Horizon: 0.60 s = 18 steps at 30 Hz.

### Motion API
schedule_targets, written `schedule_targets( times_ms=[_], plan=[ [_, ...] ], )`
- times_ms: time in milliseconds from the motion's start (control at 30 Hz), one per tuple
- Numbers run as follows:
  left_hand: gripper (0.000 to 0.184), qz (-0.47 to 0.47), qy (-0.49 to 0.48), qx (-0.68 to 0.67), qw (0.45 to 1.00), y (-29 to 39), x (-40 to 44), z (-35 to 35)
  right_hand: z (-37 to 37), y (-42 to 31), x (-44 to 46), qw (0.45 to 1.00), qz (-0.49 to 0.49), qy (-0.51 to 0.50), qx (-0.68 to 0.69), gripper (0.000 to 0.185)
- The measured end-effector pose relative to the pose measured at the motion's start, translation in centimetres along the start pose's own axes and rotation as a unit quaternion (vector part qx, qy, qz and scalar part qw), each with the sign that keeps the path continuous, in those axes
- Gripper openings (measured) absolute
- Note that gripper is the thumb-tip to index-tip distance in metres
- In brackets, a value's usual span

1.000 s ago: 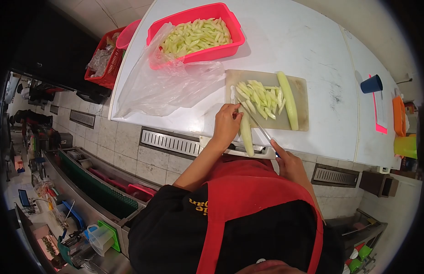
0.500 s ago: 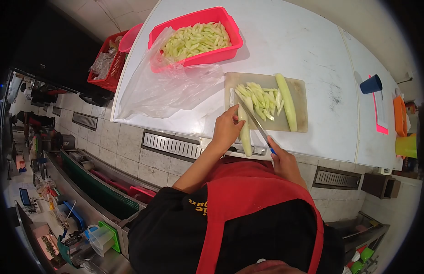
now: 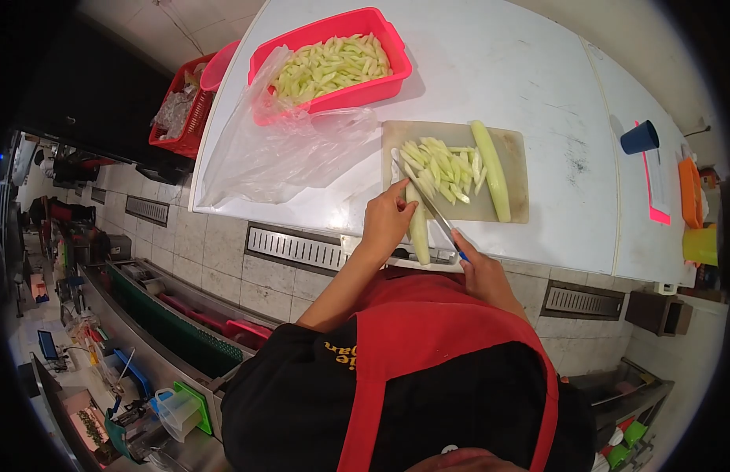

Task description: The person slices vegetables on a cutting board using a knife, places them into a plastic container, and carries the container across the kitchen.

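My left hand (image 3: 387, 219) is closed on a peeled cucumber (image 3: 419, 237), which hangs over the table's front edge toward me. Gripped in my right hand (image 3: 483, 273) is a knife (image 3: 439, 219) with a blue handle. Its blade slants away to the left, across the far end of the cucumber by my left fingertips. Cut cucumber sticks (image 3: 446, 167) lie in a pile on the cutting board (image 3: 516, 175), just beyond the blade. A second, whole peeled cucumber (image 3: 492, 173) rests along the board's right side.
A pink tub (image 3: 378, 92) full of cucumber pieces stands at the back left, with a clear plastic bag (image 3: 274, 161) draped over its near side. To the right are a dark blue cup (image 3: 639, 137) and an orange container (image 3: 689, 193). A red basket (image 3: 193, 126) stands beyond the table's left edge.
The view has shifted slightly, so the table's contents appear a little higher and further left. Both hands keep their grips, with the knife still at the cucumber's far end.
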State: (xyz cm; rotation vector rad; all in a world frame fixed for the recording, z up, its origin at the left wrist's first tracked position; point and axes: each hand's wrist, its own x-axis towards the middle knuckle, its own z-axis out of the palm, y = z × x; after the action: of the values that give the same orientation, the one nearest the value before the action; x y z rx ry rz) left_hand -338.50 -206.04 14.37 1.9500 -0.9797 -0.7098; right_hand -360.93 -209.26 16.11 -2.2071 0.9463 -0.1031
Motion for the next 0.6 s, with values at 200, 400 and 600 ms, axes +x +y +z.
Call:
schedule_targets(
  times_ms=[200,400,600],
  plan=[
    [0.042,0.042,0.037,0.027,0.998,-0.8,1.0,0.5,-0.2,0.3,0.2,0.999,-0.006,0.038,-0.005,0.061],
    [0.036,0.046,0.051,0.006,0.998,-1.0,0.9,0.7,-1.8,-0.2,-0.9,0.999,-0.021,0.020,0.015,0.064],
    [0.035,0.069,0.063,-0.005,0.996,-1.8,0.9,1.1,-1.8,-0.4,-1.1,1.000,0.010,-0.004,0.021,0.063]
  ],
)
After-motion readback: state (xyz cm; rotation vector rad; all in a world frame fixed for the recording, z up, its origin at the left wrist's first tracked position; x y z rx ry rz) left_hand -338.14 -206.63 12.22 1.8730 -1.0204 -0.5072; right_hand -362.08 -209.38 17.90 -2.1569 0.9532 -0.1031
